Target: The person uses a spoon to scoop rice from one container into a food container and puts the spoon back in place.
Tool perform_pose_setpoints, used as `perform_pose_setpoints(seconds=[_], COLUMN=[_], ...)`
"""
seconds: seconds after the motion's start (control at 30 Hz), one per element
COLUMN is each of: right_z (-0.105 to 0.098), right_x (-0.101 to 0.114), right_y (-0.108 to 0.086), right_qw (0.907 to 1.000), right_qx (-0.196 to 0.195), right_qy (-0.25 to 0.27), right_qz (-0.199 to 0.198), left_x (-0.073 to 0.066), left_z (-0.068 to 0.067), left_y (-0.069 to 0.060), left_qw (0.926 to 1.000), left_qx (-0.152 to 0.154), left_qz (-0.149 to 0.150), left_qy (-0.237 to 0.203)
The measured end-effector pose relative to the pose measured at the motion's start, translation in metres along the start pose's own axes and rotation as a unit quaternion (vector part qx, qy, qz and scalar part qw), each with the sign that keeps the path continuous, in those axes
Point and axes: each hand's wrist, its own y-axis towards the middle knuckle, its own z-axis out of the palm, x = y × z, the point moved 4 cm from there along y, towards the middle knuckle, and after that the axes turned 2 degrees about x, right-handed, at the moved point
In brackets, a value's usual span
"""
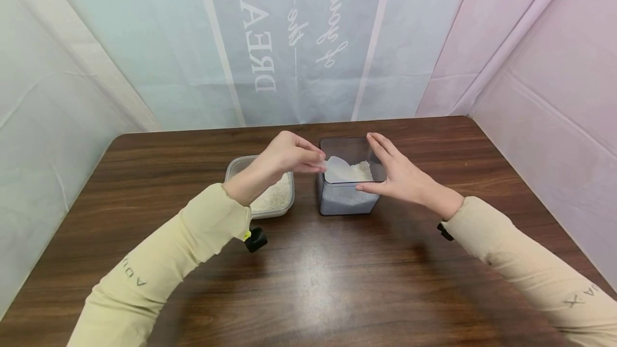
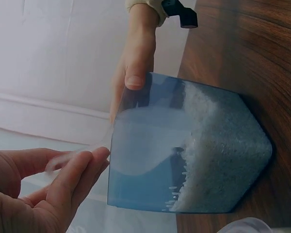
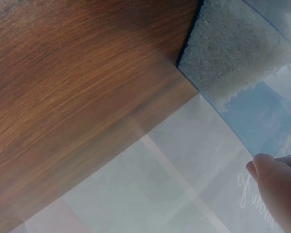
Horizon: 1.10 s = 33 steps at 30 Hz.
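A translucent blue, square container (image 1: 348, 201) with white rice (image 1: 362, 172) in it stands on the table. My left hand (image 1: 295, 155) pinches the handle of a whitish scoop (image 1: 340, 169) at the container's left rim. The scoop's bowl reaches inside; through the wall in the left wrist view, the scoop (image 2: 145, 141) lies against the rice. On the container's right side, my right hand (image 1: 404, 176) grips the rim, with the thumb at the front and the fingers toward the back. Only part of the right hand (image 3: 280, 188) shows in the right wrist view.
Left of the container stands a clear plastic tub (image 1: 287, 209) holding rice, partly hidden by the left forearm. The brown wooden table (image 1: 308, 283) meets a printed cloth (image 1: 308, 84) at its back edge. Pale cloth also hangs at both sides.
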Motion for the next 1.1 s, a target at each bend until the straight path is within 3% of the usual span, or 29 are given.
perform_pose_setpoints(seconds=[0.27,0.57,0.67,0.8,0.87,0.9,0.97,1.07,1.1], right_z=[-0.002,-0.004,-0.005,-0.011,-0.014,-0.016,-0.020,-0.024,-0.025], right_x=[0.000,-0.003,-0.005,-0.010,-0.013,-0.015,-0.019,-0.028,-0.031], right_y=[0.000,-0.001,-0.002,-0.002,-0.002,-0.001,0.000,0.005,0.007], right_qw=[0.9998,0.9996,0.9993,0.9989,0.9989,0.9990,0.9990,0.9985,0.9981], right_qx=[-0.005,0.002,0.008,0.000,-0.010,-0.015,-0.026,-0.041,-0.046], right_qy=[0.000,0.000,0.006,0.018,0.023,0.026,0.033,0.034,0.034], right_qz=[-0.017,-0.028,-0.035,-0.043,-0.039,-0.033,-0.016,0.014,0.023], left_x=[0.002,0.009,0.013,0.016,0.016,0.016,0.015,0.014,0.015], left_z=[-0.009,-0.032,-0.042,-0.057,-0.065,-0.069,-0.076,-0.087,-0.091], left_y=[0.001,0.006,0.009,0.012,0.013,0.013,0.012,0.012,0.013], left_qw=[0.9996,0.9985,0.9969,0.9915,0.9838,0.9766,0.9568,0.9193,0.9117], left_qx=[-0.009,-0.015,-0.023,-0.026,-0.026,-0.026,-0.030,-0.044,-0.049], left_qz=[-0.002,0.001,0.000,0.024,0.046,0.059,0.087,0.125,0.133], left_qy=[0.028,0.052,0.075,0.125,0.171,0.205,0.276,0.371,0.385])
